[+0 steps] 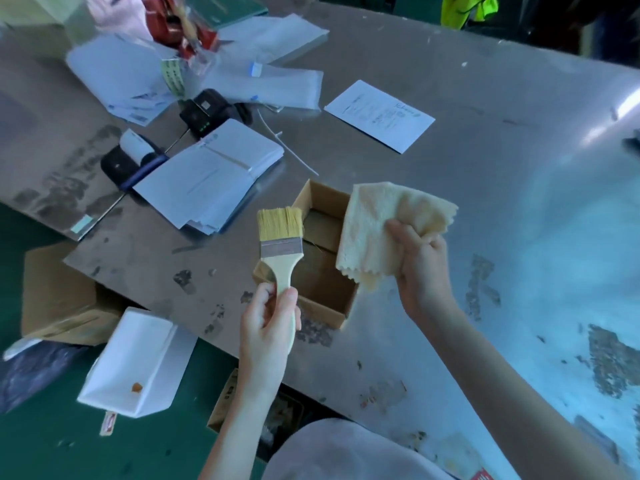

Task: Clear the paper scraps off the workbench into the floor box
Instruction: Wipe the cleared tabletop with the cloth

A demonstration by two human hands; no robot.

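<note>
My left hand grips the wooden handle of a paintbrush, bristles pointing up, above the near edge of the metal workbench. My right hand holds a pale yellow cloth bunched in its fingers. Between both hands an open cardboard box sits on the bench. A brown cardboard box and a white bin stand on the green floor at the left. Another floor box shows under the bench edge. Tiny specks dot the bench surface.
Stacks of white envelopes, a printed sheet, plastic sleeves, a label printer, a black device and a cable tie lie at the back left. Another person's hand is at the far end.
</note>
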